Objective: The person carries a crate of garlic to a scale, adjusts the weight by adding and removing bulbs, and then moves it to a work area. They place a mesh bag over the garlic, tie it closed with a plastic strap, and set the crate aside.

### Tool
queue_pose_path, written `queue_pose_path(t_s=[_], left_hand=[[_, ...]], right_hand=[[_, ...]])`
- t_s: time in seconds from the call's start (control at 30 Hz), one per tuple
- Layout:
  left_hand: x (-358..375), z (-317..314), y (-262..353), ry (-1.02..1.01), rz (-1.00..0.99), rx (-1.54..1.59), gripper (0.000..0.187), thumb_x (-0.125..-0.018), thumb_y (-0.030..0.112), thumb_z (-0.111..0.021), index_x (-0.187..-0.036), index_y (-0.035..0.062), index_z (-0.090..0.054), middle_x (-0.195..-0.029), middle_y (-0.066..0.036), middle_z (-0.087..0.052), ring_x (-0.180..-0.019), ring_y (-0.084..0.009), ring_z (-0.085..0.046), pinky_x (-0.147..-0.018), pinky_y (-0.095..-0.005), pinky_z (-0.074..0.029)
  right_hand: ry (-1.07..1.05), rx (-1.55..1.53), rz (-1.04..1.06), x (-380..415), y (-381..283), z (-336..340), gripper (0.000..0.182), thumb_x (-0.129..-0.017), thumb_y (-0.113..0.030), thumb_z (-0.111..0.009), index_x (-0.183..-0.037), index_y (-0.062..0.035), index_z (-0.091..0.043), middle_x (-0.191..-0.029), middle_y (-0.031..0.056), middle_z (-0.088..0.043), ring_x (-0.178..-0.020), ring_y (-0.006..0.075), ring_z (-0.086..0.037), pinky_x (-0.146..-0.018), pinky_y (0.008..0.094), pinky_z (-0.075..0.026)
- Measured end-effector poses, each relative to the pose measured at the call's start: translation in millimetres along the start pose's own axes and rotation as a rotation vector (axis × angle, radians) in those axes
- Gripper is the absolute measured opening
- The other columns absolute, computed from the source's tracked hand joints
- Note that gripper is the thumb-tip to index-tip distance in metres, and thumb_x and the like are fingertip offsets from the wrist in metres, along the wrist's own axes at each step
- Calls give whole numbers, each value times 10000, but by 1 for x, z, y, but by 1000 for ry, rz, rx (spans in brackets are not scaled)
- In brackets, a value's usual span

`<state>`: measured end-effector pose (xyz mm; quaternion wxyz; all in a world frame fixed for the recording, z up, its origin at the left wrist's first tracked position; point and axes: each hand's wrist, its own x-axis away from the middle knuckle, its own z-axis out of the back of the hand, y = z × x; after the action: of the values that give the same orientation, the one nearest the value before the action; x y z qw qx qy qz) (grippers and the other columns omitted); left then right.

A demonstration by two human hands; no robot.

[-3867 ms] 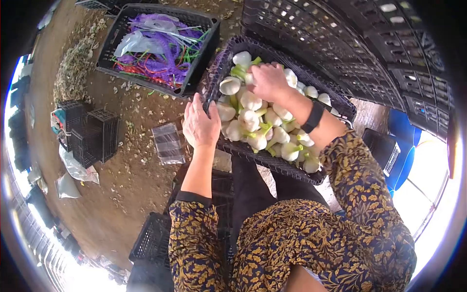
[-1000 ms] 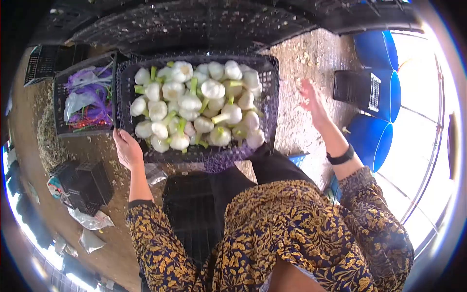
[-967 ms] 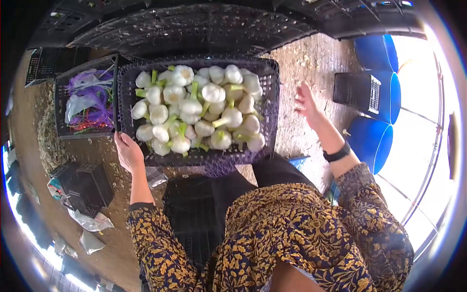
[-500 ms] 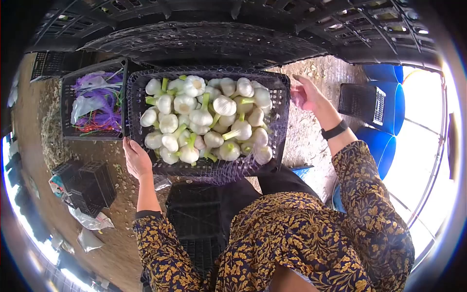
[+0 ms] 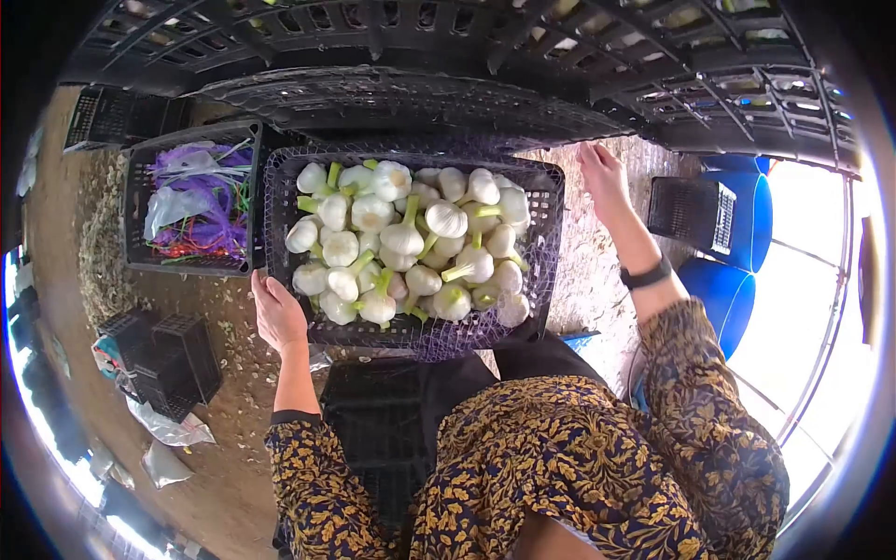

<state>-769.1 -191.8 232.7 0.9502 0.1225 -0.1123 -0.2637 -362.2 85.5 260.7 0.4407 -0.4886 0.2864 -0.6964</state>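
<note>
A black plastic crate [image 5: 553,252] lined with purple net mesh stands in front of me. It holds many white garlic bulbs [image 5: 401,239] with short green stems. My left hand [image 5: 283,315] rests at the crate's near left corner, fingers stretched along its outside. Whether the palm presses on the wall is hard to see. Off the crate's right side, my right hand [image 5: 605,182] is raised with its fingers partly extended and nothing visible in them. Its fingertips are close to the lower edge of the large black crates [image 5: 448,103] stacked ahead.
To the left, another black crate [image 5: 191,269] holds purple net bags [image 5: 201,205] and plastic. Small black crates [image 5: 168,369] stand on the littered floor. Blue barrels [image 5: 747,210] and a dark crate [image 5: 689,213] are at the right. Another black crate [image 5: 373,420] lies by my legs.
The garlic crate has shifted slightly right, widening the gap to the net-bag crate. My right hand has moved up and away from the crate's far right corner. My left hand stays beside the near left corner.
</note>
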Motion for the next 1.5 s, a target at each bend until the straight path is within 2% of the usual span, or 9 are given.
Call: queue_pose_path(t_s=[0.13,0.17,0.27,0.4,0.6,0.77,0.87,1.1,1.5], left_hand=[[0,3,7,17,-5,9,479,-951,371,-323,-1340,106,-409,-1196,-117,-586,-1039,-328,-572,-833,-415,-451],[1,5,10,8,12,6,476,-950,368,-325,-1335,104,-417,-1197,-119,-584,-1046,-327,-569,-842,-413,-448],[2,9,11,-28,71,20,465,-944,357,-330,-1316,101,-445,-1225,-121,-567,-1087,-315,-551,-877,-413,-436],[0,1,0,-6,7,24,475,-937,366,-340,-1321,105,-439,-1258,-123,-541,-1128,-305,-524,-894,-405,-431],[-25,-12,-32,-252,81,353,619,-953,483,-275,-1388,48,-346,-1409,-158,-383,-1291,-307,-371,-1046,-356,-295],[-95,-22,-16,-851,659,909,781,-889,637,-333,-1344,9,-417,-1342,-137,-462,-1209,-276,-458,-1003,-376,-344],[-128,-25,19,-1011,658,987,648,-876,602,-428,-1216,63,-542,-1042,-83,-640,-925,-200,-593,-813,-376,-461],[-177,-24,71,-605,608,1243,173,-954,231,-427,-973,67,-480,-917,-75,-669,-681,-126,-645,-442,-212,-455],[-191,37,94,-631,614,1637,199,-981,193,-401,-812,87,-409,-573,13,-402,-479,-129,-444,-736,-387,-537]], right_hand=[[-268,721,1204,98,-31,-8,46,-809,-142,-613,-783,-105,-612,-623,29,-548,-530,141,-533,-448,304,-436],[-441,1124,1244,124,-39,-11,70,-728,-97,-637,-788,-132,-627,-660,1,-556,-570,189,-577,-452,325,-459],[-406,780,1305,134,-57,-13,130,-731,-107,-634,-860,-107,-650,-980,100,-590,-920,252,-578,-783,380,-466],[165,191,554,71,18,39,565,-933,-462,-411,-1330,-59,-419,-1337,79,-432,-1182,190,-432,-1024,399,-292],[307,416,-136,41,120,-48,753,-914,-626,-267,-1418,-67,-301,-1478,124,-278,-1337,269,-283,-1081,363,-212],[462,343,-106,30,127,-55,696,-915,-594,-285,-1296,-40,-463,-1246,207,-528,-1137,376,-493,-967,428,-360],[581,358,-66,37,118,-60,726,-907,-604,-307,-1134,43,-545,-1080,260,-585,-990,386,-547,-889,428,-395],[595,244,121,28,135,-53,655,-923,-522,-424,-1071,103,-551,-921,210,-607,-829,277,-531,-817,356,-415],[584,433,18,41,112,-55,743,-907,-574,-384,-1139,120,-512,-1049,292,-578,-975,386,-538,-896,399,-389]])
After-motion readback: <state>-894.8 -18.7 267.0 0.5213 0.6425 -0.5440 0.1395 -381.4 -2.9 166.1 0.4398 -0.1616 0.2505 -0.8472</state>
